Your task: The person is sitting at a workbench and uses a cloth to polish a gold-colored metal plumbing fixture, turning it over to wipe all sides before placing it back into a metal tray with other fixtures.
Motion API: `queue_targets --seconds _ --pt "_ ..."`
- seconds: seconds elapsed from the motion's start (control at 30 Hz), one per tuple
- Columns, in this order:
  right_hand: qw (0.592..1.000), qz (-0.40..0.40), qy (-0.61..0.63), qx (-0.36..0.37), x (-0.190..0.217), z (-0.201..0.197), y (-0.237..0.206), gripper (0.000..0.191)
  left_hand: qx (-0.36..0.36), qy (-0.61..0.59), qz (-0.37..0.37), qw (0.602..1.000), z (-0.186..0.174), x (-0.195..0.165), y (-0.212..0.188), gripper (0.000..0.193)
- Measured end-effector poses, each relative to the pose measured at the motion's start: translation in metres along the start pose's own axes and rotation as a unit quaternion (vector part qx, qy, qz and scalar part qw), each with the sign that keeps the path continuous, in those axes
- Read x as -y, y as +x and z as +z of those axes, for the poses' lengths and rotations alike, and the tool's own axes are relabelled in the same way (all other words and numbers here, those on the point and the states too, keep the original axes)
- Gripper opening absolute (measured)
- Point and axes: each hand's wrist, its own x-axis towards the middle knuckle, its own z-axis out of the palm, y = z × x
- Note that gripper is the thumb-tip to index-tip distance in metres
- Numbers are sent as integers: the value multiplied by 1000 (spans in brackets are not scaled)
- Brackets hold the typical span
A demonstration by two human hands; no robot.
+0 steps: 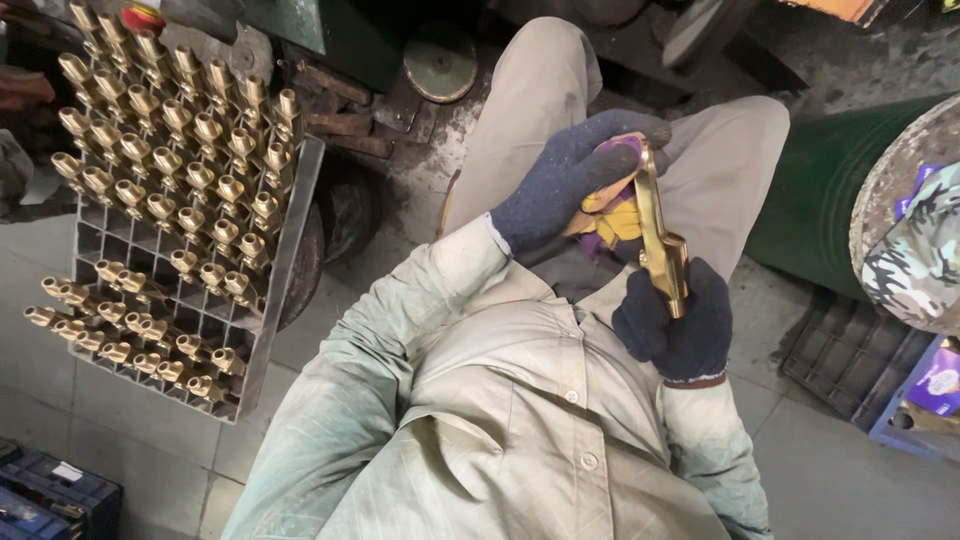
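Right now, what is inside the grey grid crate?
The grey grid crate holds rows of upright brass fittings, one per cell; several middle cells are empty. Their lower ends are hidden in the cells.

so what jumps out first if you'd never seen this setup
The grey grid crate at the left, packed with rows of shiny brass fittings standing on end, catches the eye first. At centre, two hands in dark knit gloves hold one long brass piece over the lap: the left hand presses a yellow and purple cloth against it, while the right hand grips its lower end.
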Motion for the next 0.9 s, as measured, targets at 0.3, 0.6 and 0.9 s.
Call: queue_targets --seconds 0.3,0.6,0.9 --pt "866 -128 -474 -93 8 52 5 68 -40 203 40 978 3 -8 11 34" --pt "997 51 -40 -29 -9 13 8 65 2 136 53 989 -15 2 17 28" --pt "991 93 -28 -90 -11 13 11 69 56 439 266 857 -40 18 15 35"
